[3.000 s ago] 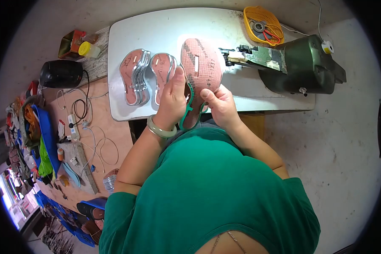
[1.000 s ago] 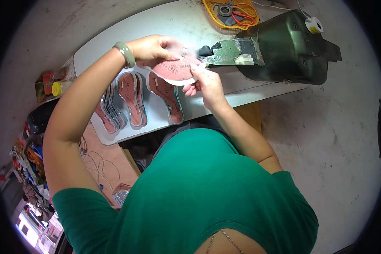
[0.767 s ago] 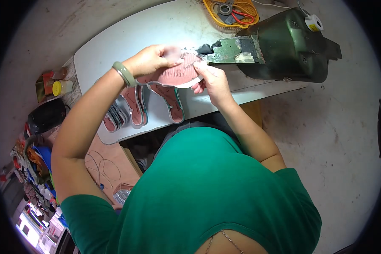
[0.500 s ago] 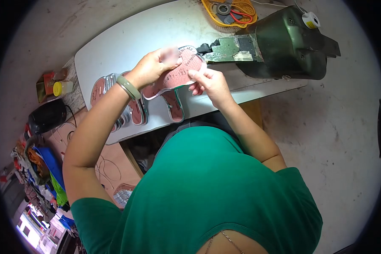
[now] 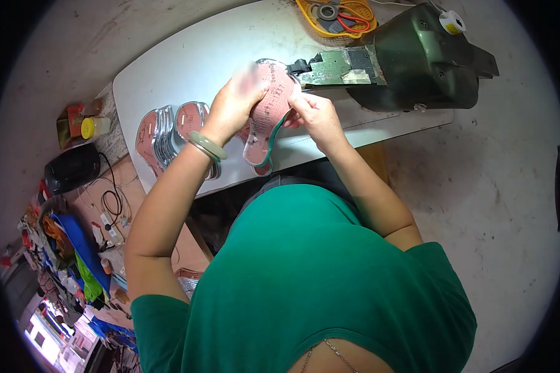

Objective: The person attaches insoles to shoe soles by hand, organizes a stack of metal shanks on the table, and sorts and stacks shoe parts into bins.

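A pink insole (image 5: 271, 112) with a pale rim, a green lower edge and dark printed writing is held beside the machine's narrow head. My left hand (image 5: 236, 105), with a bangle at the wrist, is closed on its left side, the thumb lying over the top face. The fingers of my right hand (image 5: 316, 118) pinch its right edge, close to the small black part (image 5: 300, 67) of the machine. Beneath the held insole, the end of another insole (image 5: 264, 169) shows on the white table (image 5: 186, 62).
Overlapping stacks of pink insoles (image 5: 148, 137) lie on the table to the left. A dark green machine (image 5: 410, 62) reaches in from the right. At the back stands a yellow basket (image 5: 336, 38) with red-handled scissors. Left of the table are a yellow-lidded jar (image 5: 88, 128) and a black object (image 5: 72, 169).
The held insole has turned, so its narrow end now points down toward me. My left hand has swung right with it, and my right hand now pinches the edge nearer the machine.
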{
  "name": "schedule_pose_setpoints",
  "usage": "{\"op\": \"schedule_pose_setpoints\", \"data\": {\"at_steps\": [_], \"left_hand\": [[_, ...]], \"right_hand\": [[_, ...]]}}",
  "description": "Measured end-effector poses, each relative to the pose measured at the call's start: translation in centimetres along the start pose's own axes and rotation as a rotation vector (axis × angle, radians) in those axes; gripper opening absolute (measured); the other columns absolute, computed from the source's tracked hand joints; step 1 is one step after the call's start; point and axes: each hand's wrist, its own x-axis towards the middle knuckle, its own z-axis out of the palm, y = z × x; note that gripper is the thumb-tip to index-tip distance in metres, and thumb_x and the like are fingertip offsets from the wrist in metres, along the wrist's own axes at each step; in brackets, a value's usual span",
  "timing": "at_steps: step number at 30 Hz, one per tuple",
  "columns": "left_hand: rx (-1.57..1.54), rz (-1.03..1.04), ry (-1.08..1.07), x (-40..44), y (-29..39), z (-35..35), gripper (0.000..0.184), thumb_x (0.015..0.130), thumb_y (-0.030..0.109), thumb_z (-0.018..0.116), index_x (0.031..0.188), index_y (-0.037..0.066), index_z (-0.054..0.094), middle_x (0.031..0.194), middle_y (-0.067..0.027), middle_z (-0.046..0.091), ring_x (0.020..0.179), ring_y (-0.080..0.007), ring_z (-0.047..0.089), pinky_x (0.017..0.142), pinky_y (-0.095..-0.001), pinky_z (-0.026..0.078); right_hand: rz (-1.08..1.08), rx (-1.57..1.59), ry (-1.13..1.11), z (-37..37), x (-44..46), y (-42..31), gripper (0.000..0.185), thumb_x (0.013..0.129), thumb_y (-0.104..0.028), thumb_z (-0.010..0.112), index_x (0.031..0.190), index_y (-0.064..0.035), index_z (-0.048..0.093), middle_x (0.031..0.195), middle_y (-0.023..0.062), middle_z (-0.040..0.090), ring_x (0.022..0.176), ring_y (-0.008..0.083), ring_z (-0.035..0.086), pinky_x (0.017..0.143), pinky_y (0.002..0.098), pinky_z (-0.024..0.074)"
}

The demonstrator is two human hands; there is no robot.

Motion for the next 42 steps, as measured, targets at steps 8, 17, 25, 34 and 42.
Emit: {"op": "schedule_pose_setpoints", "data": {"at_steps": [8,17,25,34,42], "left_hand": [[0.049,0.039,0.139,0.2,-1.2,1.0,0.047,0.084,0.031,0.070,0.116,-0.001,0.055,0.100,-0.0166,0.067,0.092,-0.0212,0.065,0.082,-0.0315,0.049],[0.201,-0.004,0.355,1.5,-0.8,1.3,0.056,0.078,0.040,0.074,0.102,-0.006,0.054,0.091,-0.0203,0.066,0.087,-0.0269,0.065,0.079,-0.0354,0.050],[0.044,-0.105,0.396,3.4,-1.6,1.1,0.059,0.078,0.039,0.074,0.104,-0.010,0.054,0.093,-0.0201,0.066,0.084,-0.0261,0.065,0.076,-0.0339,0.051],[-0.652,-0.223,0.186,0.3,-2.3,-1.8,0.066,0.083,0.037,0.072,0.120,-0.011,0.046,0.108,-0.0171,0.061,0.096,-0.0192,0.061,0.082,-0.0303,0.050],[-0.279,0.133,0.561,-7.7,-3.4,-1.0,0.069,0.087,0.017,0.070,0.136,-0.009,0.029,0.125,-0.0167,0.051,0.111,-0.0172,0.053,0.093,-0.0285,0.045]], "right_hand": [[-0.119,-0.176,-0.030,0.6,-1.9,3.6,0.022,0.094,-0.022,0.059,0.095,-0.0005,0.065,0.088,0.0001,0.065,0.079,0.0056,0.059,0.071,0.0213,0.0471],[-0.065,0.245,-0.040,0.1,-0.3,4.3,0.025,0.096,-0.022,0.058,0.103,0.0001,0.064,0.090,0.0015,0.066,0.079,0.0074,0.060,0.073,0.0234,0.0486],[0.141,0.394,-0.078,-0.1,-0.2,0.1,0.026,0.095,-0.022,0.058,0.102,0.0025,0.064,0.088,0.0057,0.068,0.074,0.0099,0.063,0.066,0.0238,0.0509],[0.003,-0.158,-0.044,4.8,-0.8,-0.4,0.024,0.093,-0.021,0.062,0.085,0.0011,0.068,0.077,0.0020,0.067,0.064,0.0082,0.057,0.060,0.0232,0.0468],[-0.399,-0.610,-0.037,10.4,-1.9,3.3,0.021,0.088,-0.021,0.066,0.086,-0.0002,0.069,0.068,0.0016,0.065,0.062,0.0116,0.063,0.056,0.0296,0.0476]]}}
